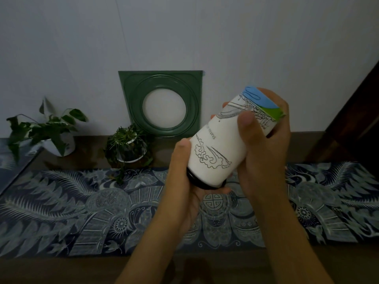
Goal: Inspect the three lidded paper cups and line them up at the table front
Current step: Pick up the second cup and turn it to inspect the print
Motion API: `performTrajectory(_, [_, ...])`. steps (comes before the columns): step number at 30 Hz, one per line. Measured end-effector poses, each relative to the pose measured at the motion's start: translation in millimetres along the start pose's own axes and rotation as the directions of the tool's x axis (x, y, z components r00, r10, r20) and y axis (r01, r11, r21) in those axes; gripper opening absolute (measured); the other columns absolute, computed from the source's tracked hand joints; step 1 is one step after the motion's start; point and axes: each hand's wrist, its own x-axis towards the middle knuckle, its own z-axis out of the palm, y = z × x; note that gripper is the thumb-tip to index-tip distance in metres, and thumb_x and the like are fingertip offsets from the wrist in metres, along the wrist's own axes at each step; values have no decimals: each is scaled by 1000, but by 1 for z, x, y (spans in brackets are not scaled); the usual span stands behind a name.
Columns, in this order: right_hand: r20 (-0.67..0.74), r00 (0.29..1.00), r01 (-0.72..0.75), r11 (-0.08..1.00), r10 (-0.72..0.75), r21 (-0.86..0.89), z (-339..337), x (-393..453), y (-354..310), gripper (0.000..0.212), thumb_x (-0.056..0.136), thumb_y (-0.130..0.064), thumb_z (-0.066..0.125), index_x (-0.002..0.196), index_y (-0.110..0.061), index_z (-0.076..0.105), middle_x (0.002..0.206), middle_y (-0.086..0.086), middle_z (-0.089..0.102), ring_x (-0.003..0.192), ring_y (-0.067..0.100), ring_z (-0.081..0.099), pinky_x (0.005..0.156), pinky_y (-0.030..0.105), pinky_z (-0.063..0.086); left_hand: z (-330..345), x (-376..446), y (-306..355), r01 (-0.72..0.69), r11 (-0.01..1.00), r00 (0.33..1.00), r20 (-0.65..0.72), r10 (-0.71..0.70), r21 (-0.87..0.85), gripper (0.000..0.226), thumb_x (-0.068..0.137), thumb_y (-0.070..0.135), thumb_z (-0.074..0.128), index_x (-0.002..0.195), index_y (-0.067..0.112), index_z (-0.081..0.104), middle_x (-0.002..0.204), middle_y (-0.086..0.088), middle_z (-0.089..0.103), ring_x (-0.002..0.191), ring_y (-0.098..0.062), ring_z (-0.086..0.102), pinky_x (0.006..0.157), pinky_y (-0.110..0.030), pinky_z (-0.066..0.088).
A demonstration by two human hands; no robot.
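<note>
Paper cup (220,144) held in air above bench (184,267) middle, over patterned runner (61,212). Long axis tilted: black lid (202,184) down toward near edge, base up toward far right. Left hand (184,181) cups lid end, fingers curled underneath. Right hand (264,148) wraps upper body, thumb across front. No other cups visible. Both hands equally close; judged mid-inspection.

two plants (127,147) at rear left, patterned runner (82,212) open

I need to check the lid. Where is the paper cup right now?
The paper cup is held in the air right of centre, tipped lid-down, between the left hand and right hand, above the patterned cloth.
</note>
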Motion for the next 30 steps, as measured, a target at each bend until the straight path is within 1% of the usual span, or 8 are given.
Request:
performTrajectory(4, [20,999,-33,999,33,-29,-4,-4,3,73,67,-47,83,127,-23,50,114,1,70,105,25,70,82,39,58,-1,1,1,113,993,993,27,-112,-40,65,87,61,42,121,11,66,99,-22,73,76,-31,67,49,-30,57])
performTrajectory(7, [50,997,-45,993,51,-110,-8,-9,7,78,80,-26,78,145,-26,34,113,-14,69,104,8,70,77,24,57,-2,2,-3,124,989,992,12,-123,-76,58,92,58,39,111,13,71,92,-18,75,71,-27,69,49,-29,58])
performTrajectory(11, [167,986,49,952,2,-303,-19,-24,19,86,88,-6,68,149,-40,17,143,-19,40,121,4,59,85,23,57,-1,4,-8,93,987,991,-82,-105,-131,51,97,54,40,112,17,72,105,-16,76,87,-28,74,70,-42,61])
performTrajectory(15, [359,925,338,708,-127,-620,-32,-34,35,71,86,-15,72,146,-29,36,162,3,3,147,13,25,105,18,43,-2,6,-12,24,995,982,-183,-42,-95,53,96,52,46,132,15,56,123,-19,70,109,-34,70,73,-42,62])
performTrajectory(19, [465,882,418,571,-72,-706,-46,-39,44,61,89,-37,64,144,-18,46,164,13,2,152,30,9,115,55,33,-3,3,-18,-27,1000,974,-225,28,10,61,83,58,57,132,21,54,121,-13,71,106,-32,71,75,-44,61])
performTrajectory(22, [487,872,440,516,-49,-735,-55,-42,46,74,87,-50,62,150,-18,37,165,14,1,153,35,2,113,65,26,-4,3,-22,-53,992,971,-227,78,116,54,86,60,56,127,26,56,119,-9,72,107,-34,70,81,-53,58])
performTrajectory(26, [412,911,345,612,-35,-711,-65,-48,47,71,93,-58,48,152,-22,31,166,5,3,154,26,5,117,59,26,-2,0,-31,-98,978,977,-169,130,184,52,85,66,50,123,32,58,122,-5,69,106,-27,72,78,-56,61])
performTrajectory(30, [250,957,47,766,150,-641,-80,-54,40,73,87,-70,43,148,-31,39,163,-10,21,147,0,22,114,21,34,-6,-6,-47,-138,979,979,-132,158,148,40,93,54,46,124,33,62,124,-2,68,108,-25,71,72,-46,61])
